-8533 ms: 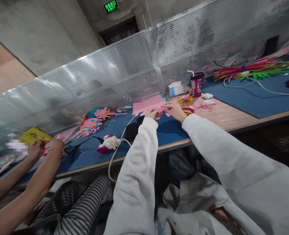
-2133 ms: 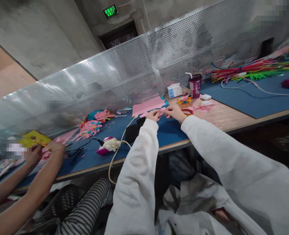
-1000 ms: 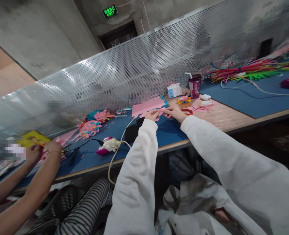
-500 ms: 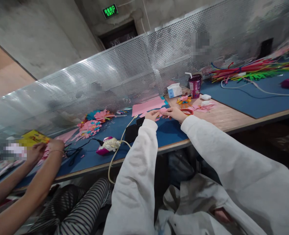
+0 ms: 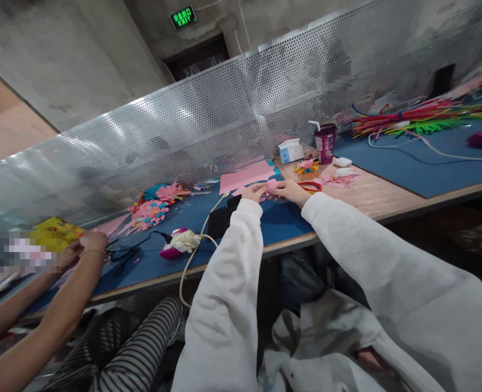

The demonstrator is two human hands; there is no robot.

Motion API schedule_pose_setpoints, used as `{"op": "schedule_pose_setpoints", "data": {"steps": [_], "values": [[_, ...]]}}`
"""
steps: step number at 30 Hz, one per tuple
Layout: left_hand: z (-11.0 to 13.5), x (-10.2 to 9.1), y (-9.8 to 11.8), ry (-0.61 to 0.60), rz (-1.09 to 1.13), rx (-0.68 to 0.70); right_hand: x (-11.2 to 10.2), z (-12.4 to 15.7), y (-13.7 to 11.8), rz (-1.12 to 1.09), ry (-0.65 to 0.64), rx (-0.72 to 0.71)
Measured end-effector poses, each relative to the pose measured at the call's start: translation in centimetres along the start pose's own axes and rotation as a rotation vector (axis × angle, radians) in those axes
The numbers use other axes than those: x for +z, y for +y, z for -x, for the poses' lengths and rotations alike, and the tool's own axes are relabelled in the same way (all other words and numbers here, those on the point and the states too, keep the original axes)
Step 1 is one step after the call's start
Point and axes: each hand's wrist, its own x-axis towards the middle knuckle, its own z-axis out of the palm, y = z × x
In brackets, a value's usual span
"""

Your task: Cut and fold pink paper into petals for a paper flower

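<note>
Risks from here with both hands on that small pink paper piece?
1. The left hand and right hand pinch a small pink paper piece between fingertips; thin paper might tear or crease.
2. The lidded cup with straw stands just beyond the right hand; a reach could tip it.
3. The white cord runs beside the left sleeve and may snag.

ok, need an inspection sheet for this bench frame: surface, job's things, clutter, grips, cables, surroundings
Surface: blue mat over a wooden bench top.
Job's things: small pink paper piece pinched between both hands; pink paper sheet just behind.
Clutter: paper flowers, purple cup with straw, tissue pack, coloured strips bundle.
Grips: left hand and right hand both closed on the paper piece.
Cables: beige cable hanging over the bench edge; white cable at right.
Surroundings: perforated metal screen, exit sign, co-worker's hands at left.
</note>
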Motion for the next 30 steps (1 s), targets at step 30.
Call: {"op": "schedule_pose_setpoints", "data": {"steps": [30], "values": [[-0.66, 0.27, -0.86, -0.008, 0.037, -0.038, 0.36, 0.17, 0.11, 0.037, -0.078, 0.037]]}}
